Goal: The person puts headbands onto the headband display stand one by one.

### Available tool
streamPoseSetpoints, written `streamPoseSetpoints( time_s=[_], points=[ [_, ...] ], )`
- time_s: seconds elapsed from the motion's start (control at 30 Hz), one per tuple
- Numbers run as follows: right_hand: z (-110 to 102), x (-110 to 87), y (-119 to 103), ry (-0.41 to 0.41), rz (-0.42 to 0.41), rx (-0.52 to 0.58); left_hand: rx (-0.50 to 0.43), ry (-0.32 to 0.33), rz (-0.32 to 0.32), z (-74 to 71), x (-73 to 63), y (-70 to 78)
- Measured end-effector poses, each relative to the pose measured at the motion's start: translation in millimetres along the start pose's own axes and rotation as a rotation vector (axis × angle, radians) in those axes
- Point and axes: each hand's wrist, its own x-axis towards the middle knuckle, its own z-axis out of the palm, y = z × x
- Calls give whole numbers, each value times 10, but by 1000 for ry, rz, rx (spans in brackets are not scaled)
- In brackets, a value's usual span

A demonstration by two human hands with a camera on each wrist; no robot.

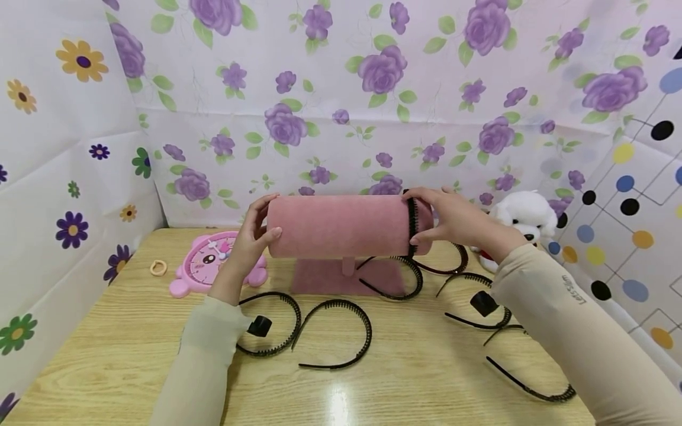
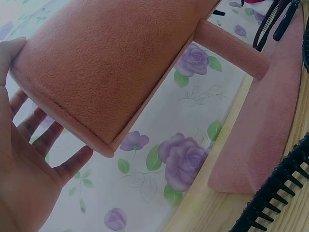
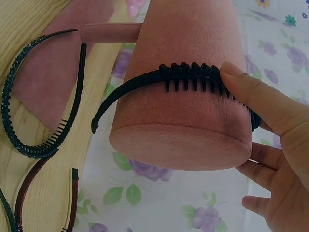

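A pink plush headband stand point(image 1: 335, 228) holds its thick roll sideways on a short post above a flat base point(image 1: 314, 281). My left hand point(image 1: 247, 239) grips the roll's left end, thumb on the front and fingers round the end edge. Near the right end, a black toothed headband point(image 1: 412, 222) arches over the roll. My right hand point(image 1: 458, 222) pinches this headband against the plush, its thumb on the front and a finger over the top. In the right wrist view the headband's teeth point(image 3: 195, 84) lie on the roll and one tip point(image 3: 94, 126) sticks out free.
Several dark headbands lie on the wooden table, among them one in front point(image 1: 367, 331) and one by the base point(image 1: 418, 281). A pink toy clock point(image 1: 199, 266) and a small ring point(image 1: 158, 268) are at left. A white plush dog point(image 1: 524, 213) sits back right. Flowered sheets surround the table.
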Motion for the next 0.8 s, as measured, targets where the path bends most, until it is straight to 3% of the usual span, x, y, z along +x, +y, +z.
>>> streamPoseSetpoints(
  time_s=[0.27,0.8],
  points=[
    [-13,21,-29,-5,39,-6,1,0,-4,3,0,-2],
    [-25,181,-43,-29,15,88,-5,8,-14,20,-21,9]
  ],
)
